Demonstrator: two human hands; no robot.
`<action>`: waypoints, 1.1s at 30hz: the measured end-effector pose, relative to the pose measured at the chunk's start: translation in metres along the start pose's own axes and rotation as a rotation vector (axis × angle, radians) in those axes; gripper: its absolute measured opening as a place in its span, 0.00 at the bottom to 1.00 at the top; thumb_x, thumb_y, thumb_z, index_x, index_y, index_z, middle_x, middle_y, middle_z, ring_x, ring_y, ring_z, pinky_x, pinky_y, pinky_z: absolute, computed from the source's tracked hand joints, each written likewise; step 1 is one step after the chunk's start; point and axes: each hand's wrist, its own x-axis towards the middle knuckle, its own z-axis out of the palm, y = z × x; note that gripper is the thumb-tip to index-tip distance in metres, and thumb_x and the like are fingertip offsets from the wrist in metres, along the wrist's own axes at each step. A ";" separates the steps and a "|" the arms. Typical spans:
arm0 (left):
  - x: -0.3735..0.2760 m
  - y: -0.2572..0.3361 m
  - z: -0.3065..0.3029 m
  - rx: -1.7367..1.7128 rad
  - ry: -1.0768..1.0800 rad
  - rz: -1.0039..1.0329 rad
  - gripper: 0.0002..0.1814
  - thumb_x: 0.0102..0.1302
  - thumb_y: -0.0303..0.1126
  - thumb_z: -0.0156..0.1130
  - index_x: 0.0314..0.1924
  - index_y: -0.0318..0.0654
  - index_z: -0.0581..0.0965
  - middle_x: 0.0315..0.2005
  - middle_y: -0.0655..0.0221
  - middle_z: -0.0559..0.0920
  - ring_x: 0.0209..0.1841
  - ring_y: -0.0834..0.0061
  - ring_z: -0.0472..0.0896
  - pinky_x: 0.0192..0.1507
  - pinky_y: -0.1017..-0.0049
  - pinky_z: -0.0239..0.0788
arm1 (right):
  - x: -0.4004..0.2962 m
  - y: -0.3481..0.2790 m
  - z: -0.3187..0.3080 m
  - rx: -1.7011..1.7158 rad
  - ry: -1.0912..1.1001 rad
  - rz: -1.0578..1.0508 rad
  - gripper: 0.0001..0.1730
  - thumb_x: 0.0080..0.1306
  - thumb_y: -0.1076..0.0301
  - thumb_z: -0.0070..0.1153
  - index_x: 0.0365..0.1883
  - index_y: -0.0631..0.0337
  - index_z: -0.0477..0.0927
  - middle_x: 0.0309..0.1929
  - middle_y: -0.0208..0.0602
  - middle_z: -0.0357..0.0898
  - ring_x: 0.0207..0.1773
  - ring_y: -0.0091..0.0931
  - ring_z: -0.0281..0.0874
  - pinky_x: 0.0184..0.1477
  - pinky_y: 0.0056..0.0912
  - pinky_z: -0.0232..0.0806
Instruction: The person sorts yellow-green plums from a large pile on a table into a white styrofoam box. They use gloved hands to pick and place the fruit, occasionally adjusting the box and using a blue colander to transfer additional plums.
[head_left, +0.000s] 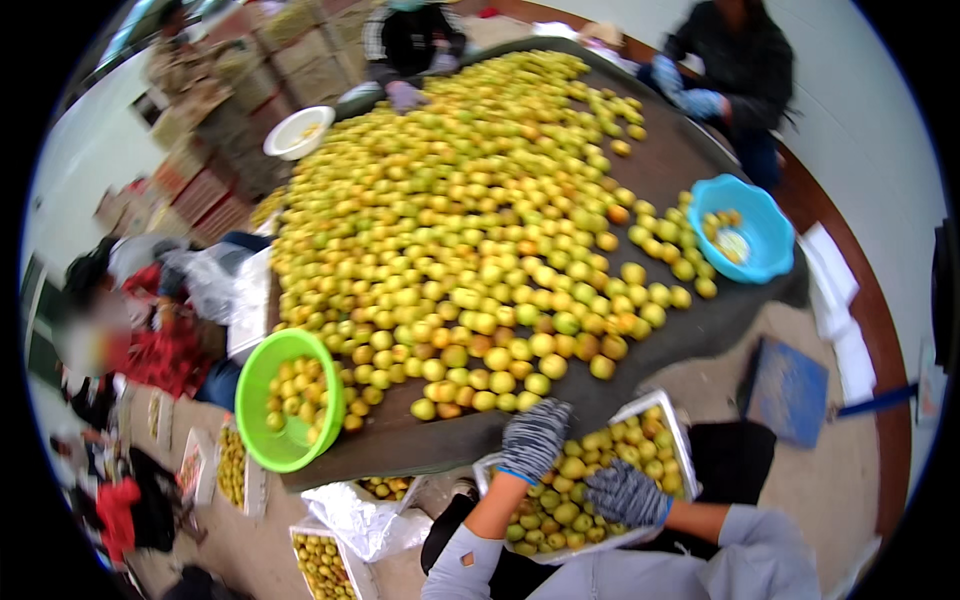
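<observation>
Round yellow-green fruits (465, 247) cover a large table with a dark cloth (660, 337). A white crate (688, 469) full of the same kind of fruit rests at my lap, below the table's near edge. My left hand (536, 439), in a black-and-white knit glove, is at the table edge by the crate's upper left part, back upward; its fingertips are blurred and what they hold is hidden. My right hand (626, 495), in a similar glove, lies palm down on the fruit in the crate; whether it grips one cannot be seen.
A green basin (244, 409) with fruit stands at the table's left corner, a blue basin (776, 225) at the right, a white bowl (277, 139) at the far left. Gloved co-workers sit around the table. Fruit crates and plastic film (367, 521) lie on the floor; a blue platform scale (787, 390) stands right.
</observation>
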 end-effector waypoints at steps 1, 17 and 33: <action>0.002 -0.001 -0.005 -0.026 0.018 -0.015 0.16 0.62 0.37 0.54 0.49 0.44 0.78 0.47 0.62 0.80 0.47 0.63 0.79 0.49 0.64 0.71 | 0.000 0.012 -0.002 0.037 0.070 -0.021 0.20 0.63 0.58 0.46 0.50 0.55 0.78 0.58 0.40 0.72 0.58 0.36 0.69 0.62 0.54 0.56; 0.005 0.005 -0.030 -0.108 -0.135 -0.089 0.18 0.62 0.38 0.58 0.51 0.45 0.77 0.49 0.61 0.79 0.50 0.62 0.78 0.53 0.64 0.70 | 0.103 0.207 -0.147 0.005 0.050 1.141 0.33 0.69 0.47 0.36 0.70 0.46 0.56 0.73 0.42 0.51 0.67 0.44 0.62 0.65 0.45 0.59; 0.009 -0.024 -0.057 0.026 0.369 -0.225 0.14 0.57 0.35 0.63 0.44 0.42 0.81 0.37 0.63 0.83 0.39 0.62 0.81 0.44 0.64 0.72 | 0.261 0.253 -0.192 -0.097 0.431 0.541 0.22 0.68 0.57 0.45 0.56 0.57 0.73 0.57 0.40 0.74 0.60 0.34 0.71 0.62 0.36 0.62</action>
